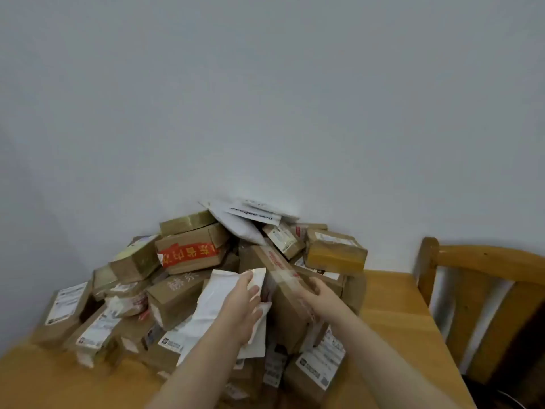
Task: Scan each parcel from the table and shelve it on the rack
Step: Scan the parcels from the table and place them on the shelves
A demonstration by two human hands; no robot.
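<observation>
Nearest us, our left hand (244,305) grips a white mailer (211,302) on the parcel heap (188,255) covering the surface (392,305), our right hand (320,290) lies against a long taped carton (283,276), grip unconfirmed; we judge picking underway, scanning next.

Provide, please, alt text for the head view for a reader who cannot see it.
A person's left hand grips a white mailer and the right hand touches a long brown box in a pile of parcels on a wooden table.
</observation>
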